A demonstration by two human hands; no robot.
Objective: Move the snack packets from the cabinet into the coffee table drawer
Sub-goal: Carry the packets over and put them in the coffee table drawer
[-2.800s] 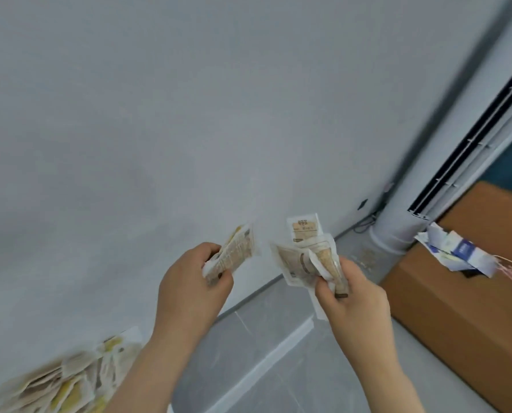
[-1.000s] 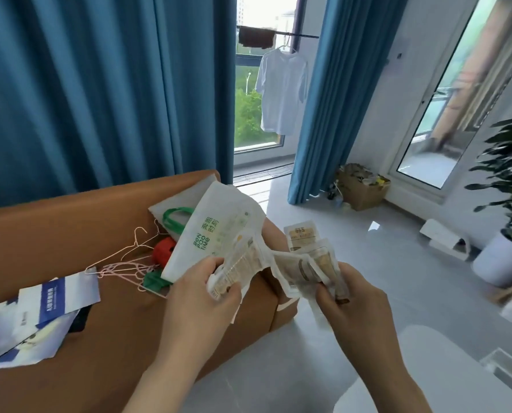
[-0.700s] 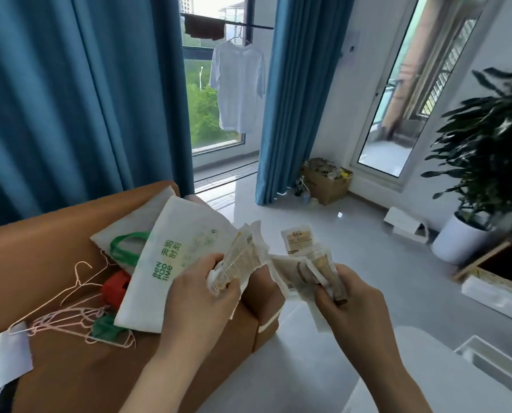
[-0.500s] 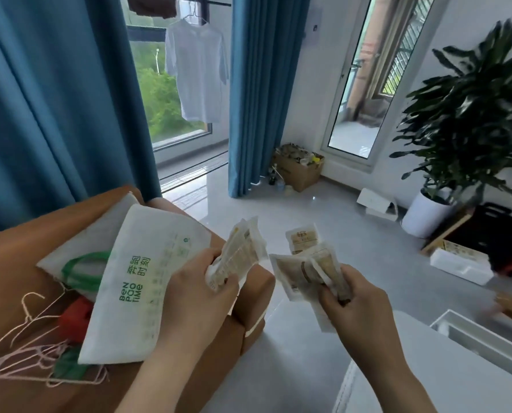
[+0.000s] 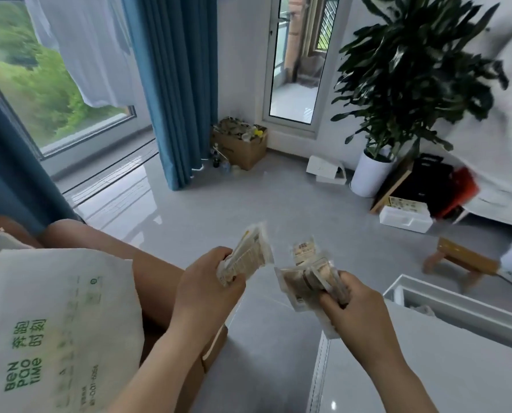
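My left hand (image 5: 207,289) grips a small stack of beige-and-white snack packets (image 5: 246,255) held up at chest height. My right hand (image 5: 345,310) holds a second, fanned bunch of snack packets (image 5: 307,278) just to the right of the first. Both bunches hang in the air over the grey floor. The white coffee table (image 5: 427,368) lies at the lower right, and its white drawer (image 5: 457,305) stands pulled open beyond the table's far edge. The cabinet is out of view.
A brown sofa arm (image 5: 105,248) with a white printed bag (image 5: 55,323) sits at the left. Ahead stand blue curtains (image 5: 174,84), a cardboard box (image 5: 243,144), a potted plant (image 5: 398,84), a white foam box (image 5: 405,217) and a small wooden stool (image 5: 463,260).
The view has swung right from a bare wall, past the sofa and window, to the plant and the coffee table. Both hands kept the same hold on their packets.
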